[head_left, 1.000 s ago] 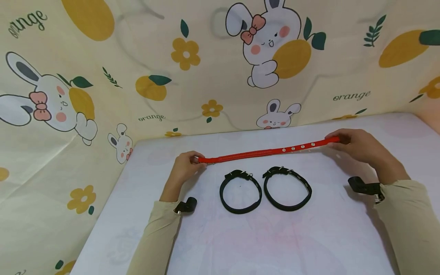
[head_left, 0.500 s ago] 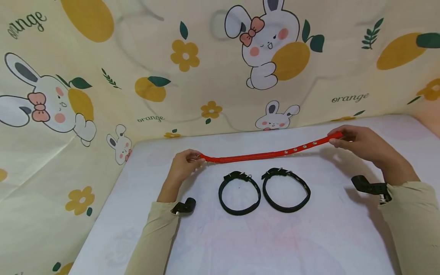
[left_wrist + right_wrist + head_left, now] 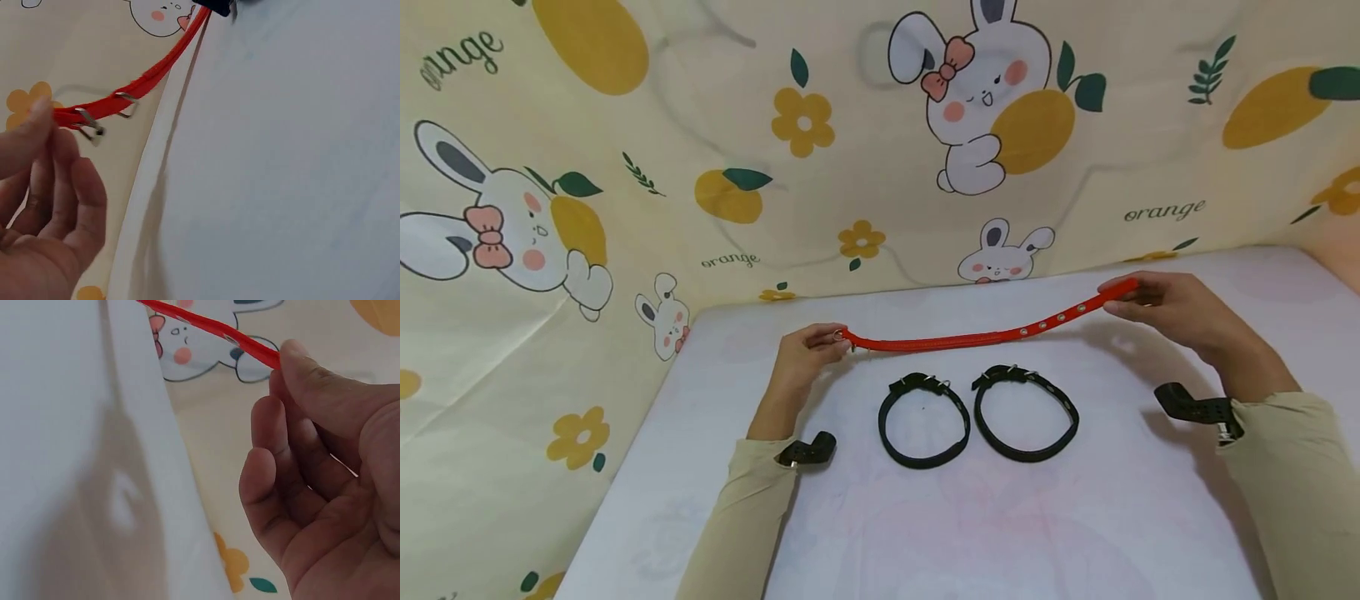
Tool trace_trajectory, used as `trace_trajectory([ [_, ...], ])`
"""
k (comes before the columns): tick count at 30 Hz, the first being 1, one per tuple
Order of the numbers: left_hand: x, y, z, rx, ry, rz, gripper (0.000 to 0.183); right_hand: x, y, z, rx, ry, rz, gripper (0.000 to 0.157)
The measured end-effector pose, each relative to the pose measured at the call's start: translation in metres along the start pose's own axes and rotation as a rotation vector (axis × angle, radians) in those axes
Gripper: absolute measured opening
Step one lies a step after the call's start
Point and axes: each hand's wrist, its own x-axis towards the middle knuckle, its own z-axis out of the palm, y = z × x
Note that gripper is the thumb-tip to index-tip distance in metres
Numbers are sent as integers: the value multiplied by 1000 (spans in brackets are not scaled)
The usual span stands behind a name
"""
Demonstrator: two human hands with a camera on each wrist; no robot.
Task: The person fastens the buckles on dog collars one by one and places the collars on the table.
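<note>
A red collar stretches between both hands above the far part of the table, sagging a little in its middle. My left hand pinches its buckle end; metal rings and a buckle show beside the fingers in the left wrist view. The right hand pinches the other end, the one with metal eyelets, between thumb and finger. Below the red strap lie two black collars, each buckled into a loop: one on the left and one on the right.
The white table meets a cloth backdrop printed with rabbits and oranges at the back and left. Black wrist cameras sit on both wrists, over long beige sleeves.
The hands have lifted slightly and the red collar has gone from nearly straight to sagging, its right end higher. Both black collars stay in place.
</note>
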Motion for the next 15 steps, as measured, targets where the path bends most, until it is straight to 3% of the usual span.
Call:
trace_trajectory([
  [7, 2, -2, 2, -221, -54, -98, 37, -5, -14, 8, 13, 50, -25, 51],
  [15, -1, 10, 2, -329, 16, 28, 34, -6, -44, 15, 93, 145, -138, 39],
])
